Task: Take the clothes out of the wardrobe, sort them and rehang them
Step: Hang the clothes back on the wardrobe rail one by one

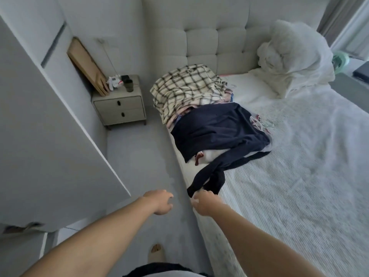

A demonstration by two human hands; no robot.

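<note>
Navy garment is lying atop the clothes pile on the bed, and I am seeing the right hand pinching its trailing sleeves while the left hand is hanging loosely curled and empty, so I am judging that tugging risks dragging the pile off the edge.

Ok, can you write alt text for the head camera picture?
A person's right hand reaches the sleeve end of a navy top on a white bed, beside a plaid shirt on piled clothes. The left hand hovers empty.
</note>
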